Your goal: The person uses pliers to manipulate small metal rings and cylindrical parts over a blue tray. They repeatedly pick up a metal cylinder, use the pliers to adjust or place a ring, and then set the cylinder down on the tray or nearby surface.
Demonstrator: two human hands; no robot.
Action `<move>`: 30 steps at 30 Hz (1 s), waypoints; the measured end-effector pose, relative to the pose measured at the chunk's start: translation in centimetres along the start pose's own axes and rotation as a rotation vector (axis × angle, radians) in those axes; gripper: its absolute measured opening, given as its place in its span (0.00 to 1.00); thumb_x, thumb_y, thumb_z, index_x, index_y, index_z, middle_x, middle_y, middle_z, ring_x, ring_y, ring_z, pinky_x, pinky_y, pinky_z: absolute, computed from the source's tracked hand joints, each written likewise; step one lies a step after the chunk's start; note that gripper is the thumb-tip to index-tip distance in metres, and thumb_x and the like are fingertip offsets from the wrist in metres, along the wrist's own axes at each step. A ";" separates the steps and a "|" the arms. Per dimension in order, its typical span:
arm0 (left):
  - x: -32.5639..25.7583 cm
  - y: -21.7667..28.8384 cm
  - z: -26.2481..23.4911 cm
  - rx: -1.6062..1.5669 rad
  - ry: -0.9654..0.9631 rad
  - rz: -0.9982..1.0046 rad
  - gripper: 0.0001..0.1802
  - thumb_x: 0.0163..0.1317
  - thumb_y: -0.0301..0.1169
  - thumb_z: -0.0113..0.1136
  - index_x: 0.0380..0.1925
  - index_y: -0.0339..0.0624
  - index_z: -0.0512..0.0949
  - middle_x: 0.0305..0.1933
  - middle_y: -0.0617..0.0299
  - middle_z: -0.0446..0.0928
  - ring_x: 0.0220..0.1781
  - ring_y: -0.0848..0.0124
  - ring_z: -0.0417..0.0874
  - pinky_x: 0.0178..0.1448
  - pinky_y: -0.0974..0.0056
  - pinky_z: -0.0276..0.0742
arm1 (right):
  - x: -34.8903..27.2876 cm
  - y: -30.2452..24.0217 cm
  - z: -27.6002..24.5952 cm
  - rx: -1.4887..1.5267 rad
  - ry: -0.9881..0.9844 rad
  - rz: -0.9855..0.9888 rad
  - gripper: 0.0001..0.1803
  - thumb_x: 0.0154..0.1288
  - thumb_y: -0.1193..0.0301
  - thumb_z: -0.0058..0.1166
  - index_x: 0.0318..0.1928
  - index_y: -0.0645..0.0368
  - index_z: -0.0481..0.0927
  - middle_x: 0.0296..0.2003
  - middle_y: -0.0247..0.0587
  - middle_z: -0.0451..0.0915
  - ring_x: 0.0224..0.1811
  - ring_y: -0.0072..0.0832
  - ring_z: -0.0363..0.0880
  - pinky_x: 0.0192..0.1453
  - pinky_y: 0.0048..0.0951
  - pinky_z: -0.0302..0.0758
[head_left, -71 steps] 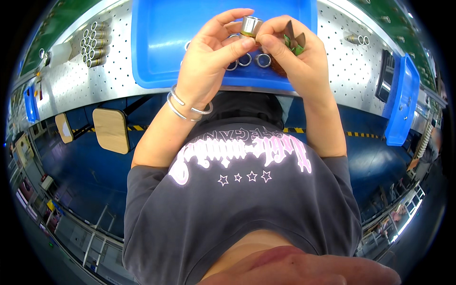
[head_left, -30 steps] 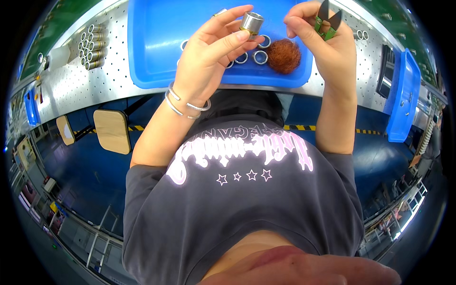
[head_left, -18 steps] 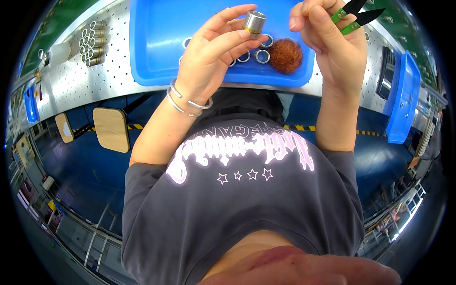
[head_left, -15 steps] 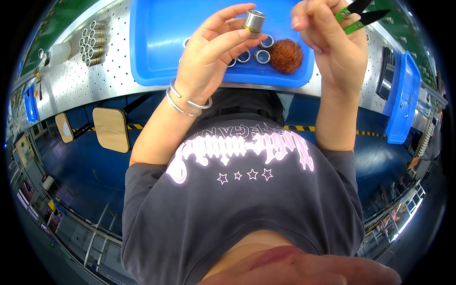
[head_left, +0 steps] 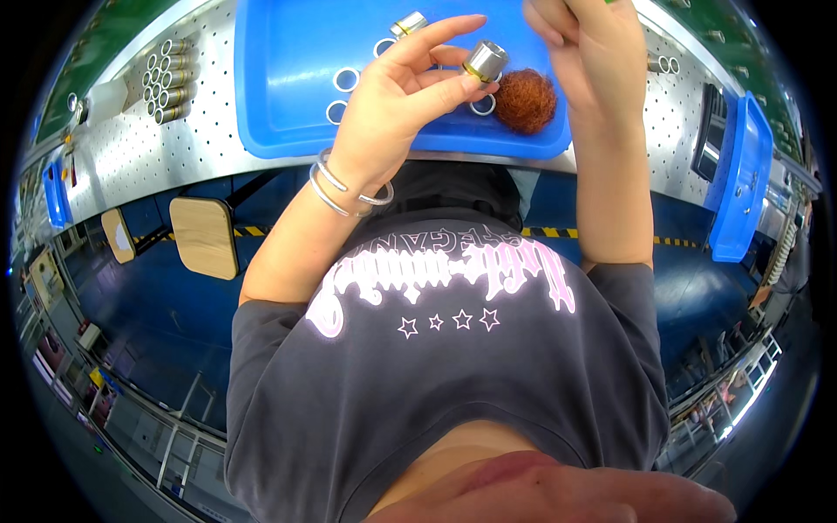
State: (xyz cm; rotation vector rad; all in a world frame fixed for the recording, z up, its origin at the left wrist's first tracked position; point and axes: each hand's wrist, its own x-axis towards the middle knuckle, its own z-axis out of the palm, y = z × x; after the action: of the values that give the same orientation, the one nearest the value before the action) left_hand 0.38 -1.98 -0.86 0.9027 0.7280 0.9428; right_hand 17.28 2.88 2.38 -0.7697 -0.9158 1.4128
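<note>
Metal cylinder [head_left: 485, 61] pinched by left hand [head_left: 392, 113].

Blue tray [head_left: 288, 78], silver cylinder [head_left: 485, 61]

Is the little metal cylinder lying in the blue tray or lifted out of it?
Lifted out: the left hand pinches the metal cylinder at its fingertips, above the blue tray.
</note>
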 end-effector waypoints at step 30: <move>0.3 0.0 -0.5 0.137 0.001 0.106 0.22 0.59 0.24 0.59 0.55 0.36 0.71 0.46 0.53 0.75 0.48 0.63 0.81 0.52 0.66 0.77 | 0.6 -5.2 0.7 0.034 -0.228 -0.380 0.12 0.75 0.67 0.37 0.47 0.60 0.72 0.35 0.38 0.75 0.13 0.09 0.49 0.15 0.11 0.52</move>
State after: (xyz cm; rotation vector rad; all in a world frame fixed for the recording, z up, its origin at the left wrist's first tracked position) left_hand 0.08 -1.56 -1.09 1.0702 0.7587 0.9958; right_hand 19.04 3.25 7.36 -0.3858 -1.1435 1.1884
